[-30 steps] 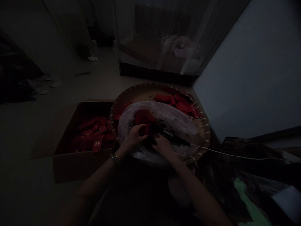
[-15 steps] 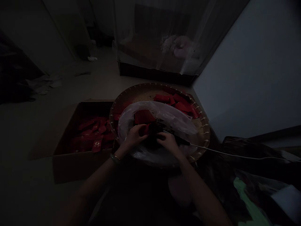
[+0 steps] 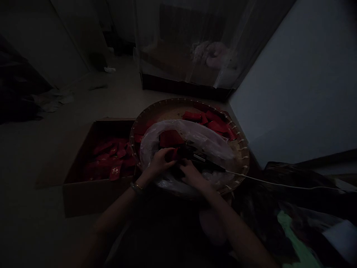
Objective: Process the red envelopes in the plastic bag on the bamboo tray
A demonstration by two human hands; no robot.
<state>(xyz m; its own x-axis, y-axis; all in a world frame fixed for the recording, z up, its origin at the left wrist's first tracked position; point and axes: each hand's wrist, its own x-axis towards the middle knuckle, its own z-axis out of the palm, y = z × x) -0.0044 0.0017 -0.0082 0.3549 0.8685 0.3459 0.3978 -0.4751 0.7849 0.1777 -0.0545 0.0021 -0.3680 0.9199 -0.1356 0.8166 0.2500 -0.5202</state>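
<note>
"Grip first: how does each hand stand?"

"Left hand [image 3: 158, 162]: thumb and fingers pinched together on a red packet [image 3: 174, 154], over the woven tray [image 3: 245, 156]. Right hand [image 3: 192, 173]: fingers curled just beside it; whether they hold anything I cannot tell, the light being poor."

"Surroundings, left to right?"

"Cardboard box [image 3: 92, 197], holding loose red packets [image 3: 103, 149], just beside the tray, presumably to keep them within my reach. Plastic sheet [image 3: 205, 139] spread in the tray, perhaps as a liner. Red stack [image 3: 170, 139] just beyond my left fingers. Black tool [image 3: 213, 165] to the right, its white cord [image 3: 267, 181] trailing off rightward, likely to stay out of my way."

"Why hold it so?"

"My left appears to steady the packet, leaving my right free beside it."
</note>
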